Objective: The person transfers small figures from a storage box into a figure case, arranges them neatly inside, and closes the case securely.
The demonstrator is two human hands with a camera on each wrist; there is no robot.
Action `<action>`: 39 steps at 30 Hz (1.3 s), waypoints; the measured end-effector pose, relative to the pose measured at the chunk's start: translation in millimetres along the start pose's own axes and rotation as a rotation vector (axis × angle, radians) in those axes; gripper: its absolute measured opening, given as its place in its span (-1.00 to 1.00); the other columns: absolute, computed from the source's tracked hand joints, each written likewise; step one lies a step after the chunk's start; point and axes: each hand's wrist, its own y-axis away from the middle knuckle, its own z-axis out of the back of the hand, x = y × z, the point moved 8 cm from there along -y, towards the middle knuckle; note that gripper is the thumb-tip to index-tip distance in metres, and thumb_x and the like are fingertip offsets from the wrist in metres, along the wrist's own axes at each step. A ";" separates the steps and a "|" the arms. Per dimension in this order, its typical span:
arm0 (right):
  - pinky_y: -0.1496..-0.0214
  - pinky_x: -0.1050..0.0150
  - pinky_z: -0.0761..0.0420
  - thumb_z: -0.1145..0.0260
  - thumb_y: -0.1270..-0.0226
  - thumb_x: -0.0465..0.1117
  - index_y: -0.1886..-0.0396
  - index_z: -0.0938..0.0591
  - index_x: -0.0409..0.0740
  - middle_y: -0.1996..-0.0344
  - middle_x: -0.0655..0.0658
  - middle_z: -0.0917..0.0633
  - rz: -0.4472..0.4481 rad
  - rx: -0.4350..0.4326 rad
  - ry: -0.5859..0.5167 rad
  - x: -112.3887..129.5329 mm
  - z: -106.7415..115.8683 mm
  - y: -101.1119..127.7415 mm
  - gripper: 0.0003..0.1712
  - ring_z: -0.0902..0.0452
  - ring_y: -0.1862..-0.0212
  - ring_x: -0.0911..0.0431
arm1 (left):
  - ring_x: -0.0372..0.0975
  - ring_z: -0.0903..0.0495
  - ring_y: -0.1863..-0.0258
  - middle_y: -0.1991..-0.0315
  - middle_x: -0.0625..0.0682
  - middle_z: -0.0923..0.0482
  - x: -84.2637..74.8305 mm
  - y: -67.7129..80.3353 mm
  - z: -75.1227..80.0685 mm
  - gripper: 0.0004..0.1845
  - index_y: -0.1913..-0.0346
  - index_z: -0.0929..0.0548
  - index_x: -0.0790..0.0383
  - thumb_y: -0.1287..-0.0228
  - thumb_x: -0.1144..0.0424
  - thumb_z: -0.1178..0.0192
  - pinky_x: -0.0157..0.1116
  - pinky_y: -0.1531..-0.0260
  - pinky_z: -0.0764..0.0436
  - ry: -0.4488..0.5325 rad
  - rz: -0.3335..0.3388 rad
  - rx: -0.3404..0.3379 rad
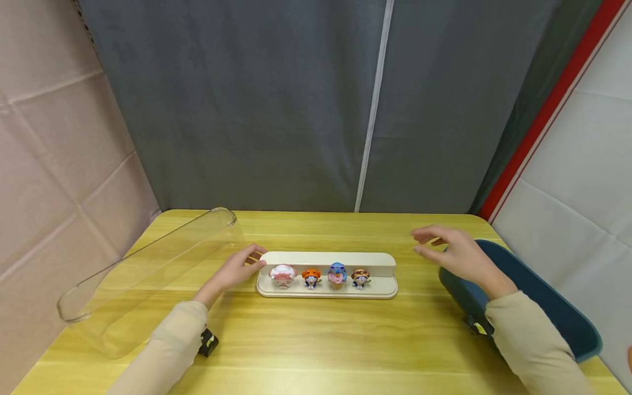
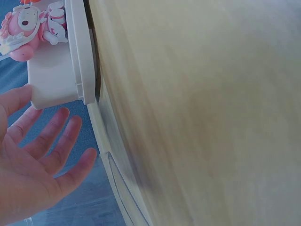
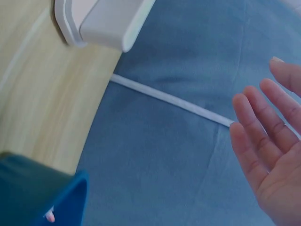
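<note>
1. The left hand [image 1: 236, 270] has its fingers spread and relaxed; the fingertips are at the left end of the white display base [image 1: 326, 289], touching it or just beside it, I cannot tell which. It pinches nothing.
2. The right hand [image 1: 456, 253] hovers above the table [image 1: 316, 340] with fingers straight and apart, well to the right of the base, and it holds nothing.
3. On the base stand four small figures in a row: a pink figure [image 1: 283, 275], an orange figure [image 1: 311, 277], a blue figure [image 1: 338, 274] and a brown figure [image 1: 360, 278].
4. The clear cover [image 1: 148, 274] lies on its side on the table, left of the base. So I judge that the cover is already off and the figures are untouched; whatever is to be done with them is not yet begun.
5. A dark blue bin [image 1: 543, 296] sits at the right edge, partly behind the right arm; what is inside is hidden. The wrist views are blurred, and the base is cut off there.
</note>
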 end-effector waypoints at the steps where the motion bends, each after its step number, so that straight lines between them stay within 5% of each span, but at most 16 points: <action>1: 0.23 0.10 -0.51 -0.23 -0.19 -0.13 0.06 -0.55 -0.14 0.16 -0.06 -0.58 -0.003 -0.006 0.010 -0.8 3.2 1.4 -0.67 -0.48 0.21 0.14 | -0.01 -0.46 0.15 0.15 0.15 -0.49 0.1 0.0 -0.2 -0.73 0.02 -0.45 0.25 -0.25 0.25 -0.07 -0.09 0.13 -0.44 -0.002 -0.001 -0.001; 16: 0.24 0.61 -0.39 -0.25 -0.15 -0.32 0.04 -0.53 -0.19 0.20 -0.01 -0.56 -0.055 -0.121 -0.030 -39.3 43.2 22.6 -0.66 -0.42 0.24 0.38 | -0.01 -0.45 0.14 0.14 0.16 -0.48 0.6 0.1 -1.1 -0.72 0.01 -0.45 0.28 -0.25 0.25 -0.06 -0.08 0.12 -0.43 0.017 0.008 0.010; 29: 0.31 0.62 -0.41 -0.23 -0.18 -0.27 0.06 -0.54 -0.25 0.31 0.14 -0.61 -0.181 -0.158 -0.093 -81.4 61.1 38.4 -0.69 -0.44 0.29 0.41 | -0.01 -0.46 0.15 0.14 0.17 -0.48 1.5 -0.4 -0.7 -0.73 0.01 -0.45 0.28 -0.25 0.27 -0.06 -0.09 0.12 -0.44 0.012 0.001 0.007; 39: 0.28 0.59 -0.41 -0.17 -0.25 -0.13 -0.06 -0.47 -0.16 0.24 0.28 -0.57 -0.358 -0.084 -0.231 -126.7 54.0 53.1 -0.60 -0.46 0.24 0.42 | 0.00 -0.46 0.15 0.14 0.17 -0.48 0.4 0.1 0.1 -0.70 -0.01 -0.44 0.30 -0.25 0.26 -0.06 -0.09 0.13 -0.44 0.012 -0.005 0.006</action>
